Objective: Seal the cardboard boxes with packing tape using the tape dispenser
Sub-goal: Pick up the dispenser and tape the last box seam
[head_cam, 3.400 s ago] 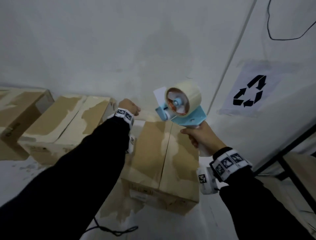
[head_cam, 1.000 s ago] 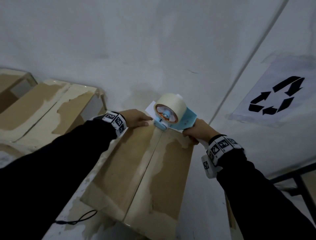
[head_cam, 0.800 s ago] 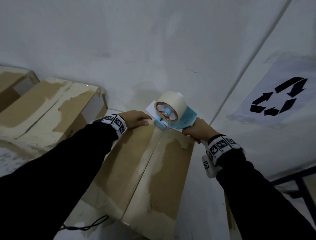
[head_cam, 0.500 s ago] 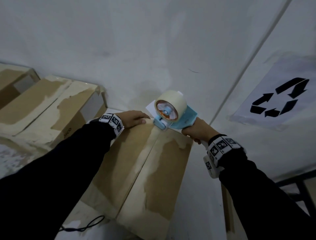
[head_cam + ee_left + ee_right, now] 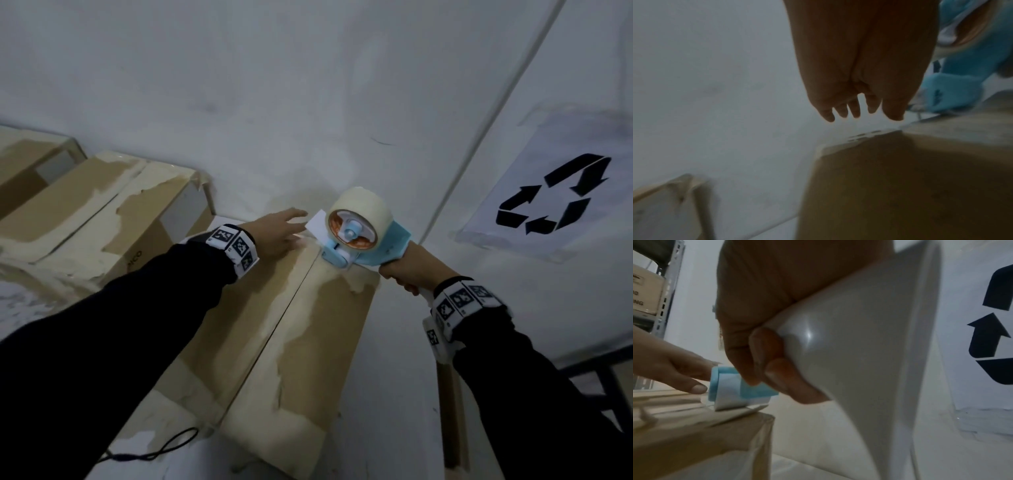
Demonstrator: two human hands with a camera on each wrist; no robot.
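Note:
A brown cardboard box (image 5: pixel 219 329) with worn pale patches lies in front of me, its flaps meeting in a centre seam. My right hand (image 5: pixel 406 272) grips the white handle (image 5: pixel 859 337) of the blue tape dispenser (image 5: pixel 356 236). Its roller (image 5: pixel 725 386) rests on the far end of the seam, with a cream tape roll (image 5: pixel 368 209) on top. My left hand (image 5: pixel 287 224) hovers at the box's far edge just left of the dispenser, fingers (image 5: pixel 855 112) stretched out straight and holding nothing. Its thumb (image 5: pixel 694 388) lies close to the roller.
More worn cardboard boxes (image 5: pixel 102 219) line the wall at the left. A recycling sign (image 5: pixel 555 195) is taped to the white wall at the right. A black cord (image 5: pixel 154 448) lies on the floor near the box, and a dark metal frame (image 5: pixel 603 380) stands at the right.
The dispenser came down from the air onto the far end of the seam. In the last half second my left hand lifted off the box edge and its fingers straightened toward the wall.

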